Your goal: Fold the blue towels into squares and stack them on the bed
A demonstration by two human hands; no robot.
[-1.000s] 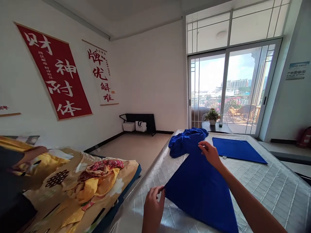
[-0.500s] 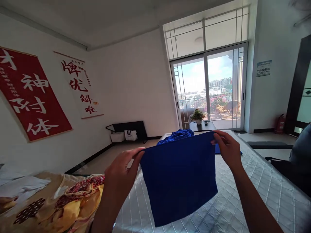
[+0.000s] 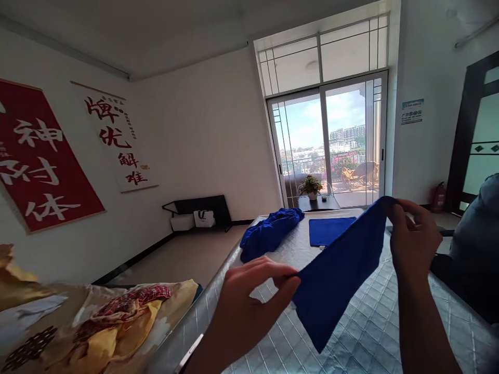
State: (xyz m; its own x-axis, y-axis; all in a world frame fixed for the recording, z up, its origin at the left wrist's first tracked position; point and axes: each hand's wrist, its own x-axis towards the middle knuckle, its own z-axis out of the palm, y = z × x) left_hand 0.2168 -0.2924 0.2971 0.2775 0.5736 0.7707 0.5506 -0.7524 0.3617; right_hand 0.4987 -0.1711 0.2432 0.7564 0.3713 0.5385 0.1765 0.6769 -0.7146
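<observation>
A blue cloth (image 3: 343,267) hangs tilted between my two hands, above a silver quilted surface (image 3: 249,332). My left hand (image 3: 257,296) pinches its lower left corner between thumb and fingers. Higher up, my right hand (image 3: 413,236) grips the upper right corner, its fingertips partly hidden by the fabric. Behind the held cloth, a flat blue piece (image 3: 327,228) lies on the silver surface, partly covered from view. A crumpled pile of blue fabric (image 3: 268,234) sits at the far left end of that surface.
At left, another bed (image 3: 163,327) bears yellow and red checked cloths (image 3: 113,322). A small table (image 3: 331,203) with a potted plant (image 3: 311,186) stands by the sliding glass door. A dark bulky item (image 3: 477,239) is at the right edge.
The blue cloth was lifted off the silver surface and spread upright, then turned aslant. My right hand has moved right and my left hand toward the middle. The view has swung right.
</observation>
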